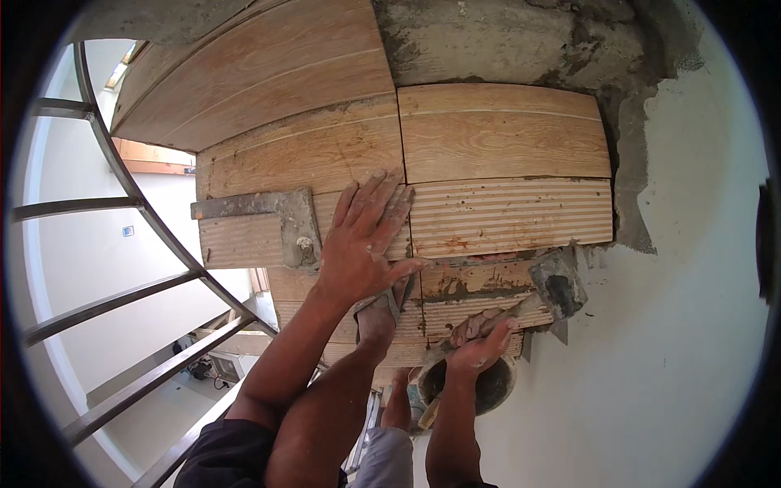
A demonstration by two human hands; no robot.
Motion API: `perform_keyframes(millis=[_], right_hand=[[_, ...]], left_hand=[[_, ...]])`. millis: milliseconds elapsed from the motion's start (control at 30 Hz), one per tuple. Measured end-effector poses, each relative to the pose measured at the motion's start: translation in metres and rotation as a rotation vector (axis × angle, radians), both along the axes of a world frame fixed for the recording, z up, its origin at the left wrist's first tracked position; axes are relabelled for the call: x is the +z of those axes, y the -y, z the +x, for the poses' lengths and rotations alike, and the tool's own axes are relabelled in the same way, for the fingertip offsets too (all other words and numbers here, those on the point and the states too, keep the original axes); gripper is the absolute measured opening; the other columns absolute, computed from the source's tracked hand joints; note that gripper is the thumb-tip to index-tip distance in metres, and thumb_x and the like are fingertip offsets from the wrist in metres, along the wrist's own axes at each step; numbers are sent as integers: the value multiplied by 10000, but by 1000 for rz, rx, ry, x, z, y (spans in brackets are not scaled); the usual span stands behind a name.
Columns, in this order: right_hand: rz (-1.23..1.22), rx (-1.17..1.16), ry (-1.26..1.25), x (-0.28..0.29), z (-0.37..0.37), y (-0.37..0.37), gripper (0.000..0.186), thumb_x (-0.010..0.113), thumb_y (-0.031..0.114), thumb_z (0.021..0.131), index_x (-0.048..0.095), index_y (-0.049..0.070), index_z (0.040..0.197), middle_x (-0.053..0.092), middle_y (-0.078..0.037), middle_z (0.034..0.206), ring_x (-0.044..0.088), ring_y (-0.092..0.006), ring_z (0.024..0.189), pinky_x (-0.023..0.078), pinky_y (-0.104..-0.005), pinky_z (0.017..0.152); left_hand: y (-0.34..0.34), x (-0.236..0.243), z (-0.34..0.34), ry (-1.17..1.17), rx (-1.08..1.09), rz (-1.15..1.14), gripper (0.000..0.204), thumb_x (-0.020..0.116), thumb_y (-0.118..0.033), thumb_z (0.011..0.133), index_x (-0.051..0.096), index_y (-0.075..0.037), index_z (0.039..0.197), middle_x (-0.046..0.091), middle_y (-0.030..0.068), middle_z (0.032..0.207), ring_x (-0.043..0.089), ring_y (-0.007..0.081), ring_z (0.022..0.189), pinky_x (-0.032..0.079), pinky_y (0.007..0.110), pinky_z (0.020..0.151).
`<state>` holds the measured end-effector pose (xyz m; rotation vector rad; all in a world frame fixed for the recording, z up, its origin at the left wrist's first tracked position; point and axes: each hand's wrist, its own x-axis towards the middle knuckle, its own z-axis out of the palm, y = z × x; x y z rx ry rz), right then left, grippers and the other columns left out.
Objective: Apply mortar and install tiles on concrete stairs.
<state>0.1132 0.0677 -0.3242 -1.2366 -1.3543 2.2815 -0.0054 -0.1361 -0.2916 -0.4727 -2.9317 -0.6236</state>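
My left hand (366, 236) lies flat with fingers spread on a wood-look tile of a stair step, beside the joint with a ribbed-edge tile (512, 215). The fingers of my right hand (480, 343) are wrapped round the handle of a mallet. Its dark, mortar-smeared head (559, 285) is at the right end of the step, near the white wall. Left of my left hand, a mortar-stained metal square (297, 228) rests on the tiles. Beneath my right forearm stands a bucket (500, 386), partly hidden, with a wooden handle (431, 411) sticking up from it.
Bare, rough concrete (496, 41) lies beyond the tiled step. A metal railing (142, 207) curves along the left, above a drop to a lower floor. The white wall (667, 342) bounds the right side. My foot (377, 325) is on the stairs; a leg in grey shorts (386, 459) shows lower down.
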Motion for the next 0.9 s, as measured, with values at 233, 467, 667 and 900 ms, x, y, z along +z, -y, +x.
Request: perform_keyframes(millis=[233, 467, 667, 900], right_hand=[[331, 166, -71, -15, 25, -28, 402, 528, 468, 1116, 446, 109, 955, 442, -4, 677, 385, -104, 524, 317, -279, 457], [294, 153, -199, -30, 39, -37, 456, 523, 539, 1100, 478, 100, 986, 482, -19, 741, 439, -109, 546, 358, -262, 454], [197, -47, 46, -36, 12, 16, 528, 482, 604, 1086, 492, 82, 1004, 507, -41, 799, 452, -126, 547, 358, -278, 455], [153, -11, -61, -31, 9, 29, 509, 513, 575, 1080, 501, 73, 993, 479, -30, 730, 449, -133, 565, 364, -298, 489]], left_hand=[[-3, 2, -1, -7, 6, 23, 901, 848, -630, 751, 650, -65, 1424, 458, 160, 1635, 403, 376, 1535, 268, 572, 1275], [0, 0, 1, -17, 13, 10, 908, 840, -642, 753, 653, -47, 1414, 497, 164, 1608, 435, 371, 1518, 277, 568, 1270], [-3, 2, 0, -37, 13, 41, 883, 837, -635, 762, 663, -50, 1400, 518, 166, 1597, 440, 372, 1518, 282, 565, 1265], [-1, -5, -3, -58, -12, 47, 881, 826, -646, 775, 657, -24, 1376, 505, 181, 1611, 434, 392, 1520, 283, 585, 1255]])
